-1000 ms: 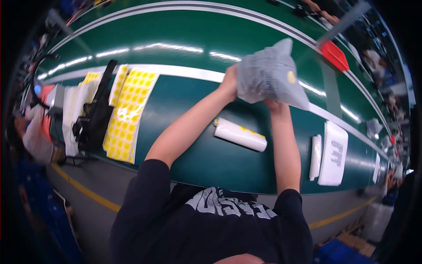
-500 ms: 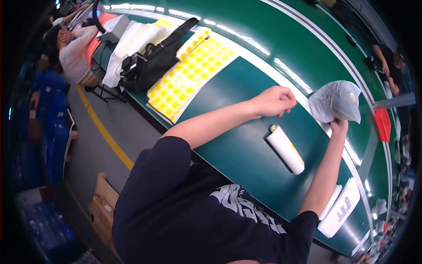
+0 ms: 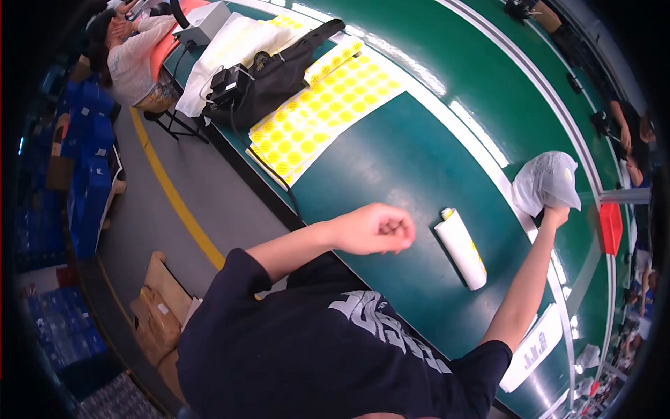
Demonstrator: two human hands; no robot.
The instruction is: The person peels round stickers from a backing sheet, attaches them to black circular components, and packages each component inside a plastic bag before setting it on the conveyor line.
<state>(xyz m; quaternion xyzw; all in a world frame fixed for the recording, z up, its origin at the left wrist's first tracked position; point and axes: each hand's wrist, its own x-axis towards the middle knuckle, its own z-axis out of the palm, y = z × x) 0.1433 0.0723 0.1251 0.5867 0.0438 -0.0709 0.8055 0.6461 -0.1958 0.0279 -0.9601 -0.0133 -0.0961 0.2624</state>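
Observation:
My right hand [image 3: 556, 215] grips the lower edge of a translucent grey-white plastic bag [image 3: 546, 183] at the rail beside the green belt. My left hand [image 3: 377, 229] hangs over the dark green table [image 3: 363, 167], its fingers curled with nothing visible in them. Between the two hands lies a white roll [image 3: 462, 249] with yellow marks. Sheets of round yellow stickers [image 3: 321, 112] are spread farther left on the table.
A black bag [image 3: 279, 84] with a small black device [image 3: 227, 85] lies beyond the stickers. White printed bags [image 3: 536, 349] lie at the right end. A red scoop-like tray [image 3: 611, 229] is across the belt. One person [image 3: 136, 59] sits at upper left; others are across the belt.
Both hands were at the bag; my left hand let go and moved back towards my body. My right hand carried the bag rightward. The view has turned left.

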